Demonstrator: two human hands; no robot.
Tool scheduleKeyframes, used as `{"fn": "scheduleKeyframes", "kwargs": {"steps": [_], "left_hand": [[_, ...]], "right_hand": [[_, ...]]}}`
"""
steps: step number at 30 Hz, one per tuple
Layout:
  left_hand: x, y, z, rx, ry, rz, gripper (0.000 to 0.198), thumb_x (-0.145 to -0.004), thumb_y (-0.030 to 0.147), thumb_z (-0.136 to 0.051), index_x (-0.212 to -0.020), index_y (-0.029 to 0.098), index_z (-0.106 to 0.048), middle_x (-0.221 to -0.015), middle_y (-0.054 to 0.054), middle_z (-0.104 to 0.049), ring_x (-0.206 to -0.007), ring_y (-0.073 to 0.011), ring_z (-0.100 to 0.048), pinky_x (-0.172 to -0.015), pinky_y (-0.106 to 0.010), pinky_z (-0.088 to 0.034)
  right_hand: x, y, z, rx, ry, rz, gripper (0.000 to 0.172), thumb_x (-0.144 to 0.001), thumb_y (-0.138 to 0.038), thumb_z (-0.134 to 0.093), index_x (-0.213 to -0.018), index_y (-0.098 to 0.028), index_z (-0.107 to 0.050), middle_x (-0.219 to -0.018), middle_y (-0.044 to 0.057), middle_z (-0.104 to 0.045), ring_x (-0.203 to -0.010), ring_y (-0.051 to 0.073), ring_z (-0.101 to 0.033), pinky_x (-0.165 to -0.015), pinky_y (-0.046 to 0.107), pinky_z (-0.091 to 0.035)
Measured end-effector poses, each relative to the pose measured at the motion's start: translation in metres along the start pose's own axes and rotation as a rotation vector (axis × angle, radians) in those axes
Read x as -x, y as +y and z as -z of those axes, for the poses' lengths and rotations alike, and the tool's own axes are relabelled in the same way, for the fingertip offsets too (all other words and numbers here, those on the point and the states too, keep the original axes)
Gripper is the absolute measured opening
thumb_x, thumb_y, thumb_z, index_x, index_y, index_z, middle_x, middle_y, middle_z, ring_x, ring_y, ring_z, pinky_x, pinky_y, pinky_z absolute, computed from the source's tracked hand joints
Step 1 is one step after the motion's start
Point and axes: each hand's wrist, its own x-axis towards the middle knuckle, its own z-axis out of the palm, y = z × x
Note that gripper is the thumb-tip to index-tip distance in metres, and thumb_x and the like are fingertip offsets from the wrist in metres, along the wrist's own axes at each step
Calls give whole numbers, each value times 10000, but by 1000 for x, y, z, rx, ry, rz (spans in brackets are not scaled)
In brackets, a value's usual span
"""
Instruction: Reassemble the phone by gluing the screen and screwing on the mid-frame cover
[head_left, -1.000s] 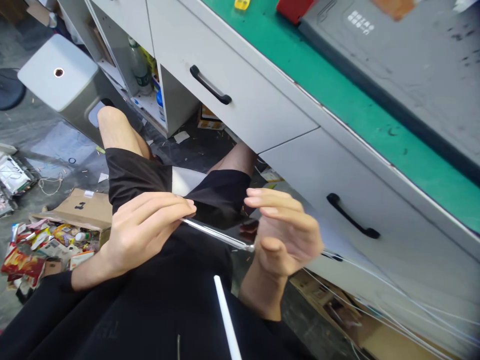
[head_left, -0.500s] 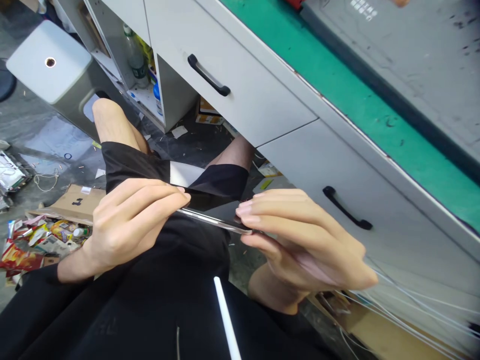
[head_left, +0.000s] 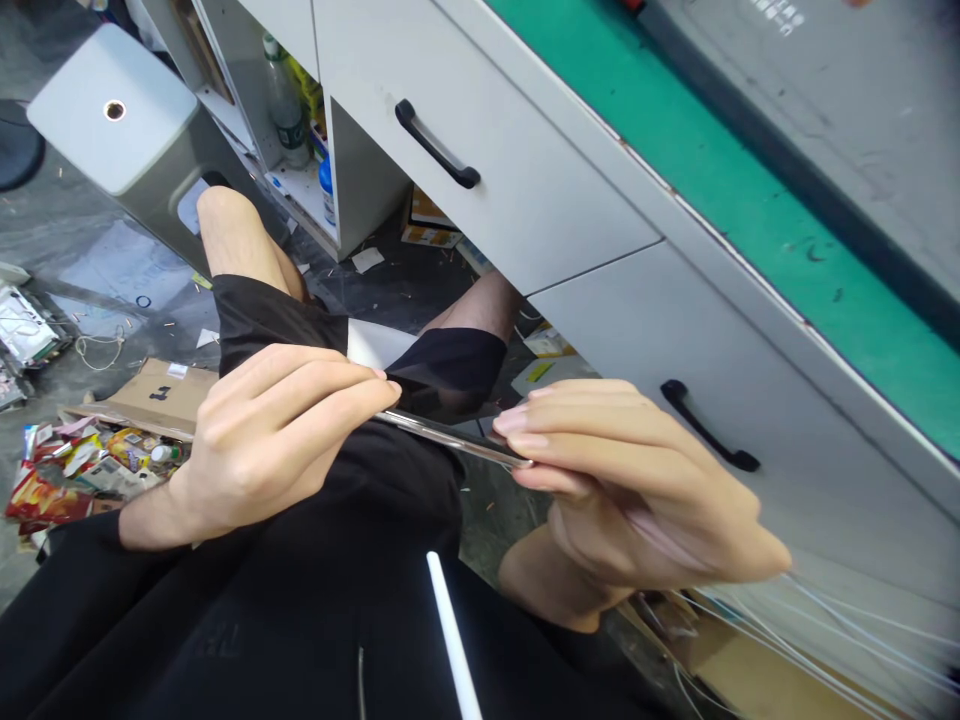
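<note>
Above the lap, between the person's two bare hands, is a thin, flat, glossy black slab with a silvery edge [head_left: 450, 405], tilted down toward its right end and well apart from the worktop; the left hand [head_left: 262, 445] has its fingers close together and nearly straight, their tips closed on the slab's left end, with little gap between them; the right hand [head_left: 645, 490] pinches the opposite end, fingertips on the upper face and thumb lower down at the edge, the palm hollowed and partly in shadow; what lies on the slab's underside cannot be told. Below it are black cloth shorts [head_left: 277, 320] and a loose black top [head_left: 285, 610], in front of which a slim white rod [head_left: 454, 635] slants at the bottom of the view; to the right stands a pale grey cabinet with black bar handles [head_left: 487, 170], topped by a green work surface [head_left: 675, 150] bearing a broad grey mat [head_left: 847, 110]; beyond the left knee is a box-shaped grey stool with a whitish top [head_left: 135, 140]; near the left wrist, on the dark floor, a brown cardboard box [head_left: 157, 395] sits beside crumpled, brightly coloured wrappers [head_left: 52, 495].
</note>
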Motion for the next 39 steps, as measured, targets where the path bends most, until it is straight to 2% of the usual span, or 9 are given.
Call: {"fn": "scheduleKeyframes", "kwargs": {"steps": [6, 12, 15, 21, 25, 28, 31, 36, 39], "left_hand": [[1, -3, -8, 6, -8, 54, 277, -1013, -11, -767, -1216, 173, -806, -1112, -17, -873, -1014, -182, -813, -981, -310, -646], [4, -8, -13, 101, -58, 137, 227, -1039, 23, -756, -1193, 185, -792, -1100, -1, -868, -1003, -163, -813, -967, -294, -640], [5, -10, -14, 114, -47, 163, 242, -1034, 1, -738, -1174, 190, -794, -1097, -1, -868, -1012, -159, -813, -971, -292, -640], [9, -25, -26, 280, 65, 161, 349, -1029, -31, -661, -1194, 238, -809, -1147, -12, -883, -1077, -172, -837, -990, -325, -682], [14, -36, -41, 396, 175, 159, 321, -1061, 46, -689, -1238, 284, -812, -1159, -18, -893, -1101, -208, -852, -989, -404, -706], [15, -38, -47, 533, 243, 182, 191, -1092, 153, -730, -1217, 269, -814, -1137, -46, -892, -1092, -232, -858, -969, -427, -714], [12, -36, -49, 648, 289, 232, 80, -1101, 303, -783, -1154, 249, -811, -1099, -67, -889, -1059, -241, -864, -939, -423, -722], [8, -33, -50, 734, 295, 274, 448, -921, 617, -944, -1121, 247, -789, -1075, -76, -883, -1045, -263, -868, -944, -432, -735], [8, -34, -55, 754, 320, 264, 412, -959, 600, -915, -1111, 243, -777, -1057, -73, -879, -1029, -256, -872, -937, -424, -742]], "right_hand": [[-1, 2, -3, -79, -13, -120, 179, -987, -148, -862, -1147, -226, -873, -940, 24, -861, -866, 247, -833, -744, 412, -676], [0, 9, 6, -152, -135, -255, 289, -989, -226, -882, -1256, -336, -879, -1071, 31, -877, -937, 263, -842, -771, 423, -702], [-1, 8, 3, -138, -113, -261, 340, -975, -164, -877, -1267, -337, -870, -1066, 23, -876, -944, 252, -843, -782, 411, -712], [-7, -9, -11, 45, -87, -127, 233, -981, -157, -866, -1163, -300, -844, -1031, 13, -870, -946, 256, -857, -804, 429, -735], [-13, -14, -14, 135, -108, -66, 167, -1036, -252, -834, -1195, -301, -823, -1066, 19, -873, -999, 258, -859, -890, 455, -737], [-18, -11, -11, 110, -57, -31, 156, -1052, -300, -834, -1208, -298, -825, -1077, 22, -876, -947, 250, -848, -829, 447, -723], [-22, -12, -9, 65, -61, 2, 142, -1031, -196, -841, -1161, -249, -826, -1028, 23, -871, -865, 225, -831, -753, 413, -694], [-26, -21, -15, 57, -93, -18, 213, -965, -59, -863, -1115, -199, -806, -1020, 29, -868, -866, 202, -819, -780, 392, -690], [-26, -26, -17, 65, -97, -54, 223, -978, -62, -838, -1115, -237, -814, -1028, 20, -865, -895, 208, -827, -815, 391, -701]]}}
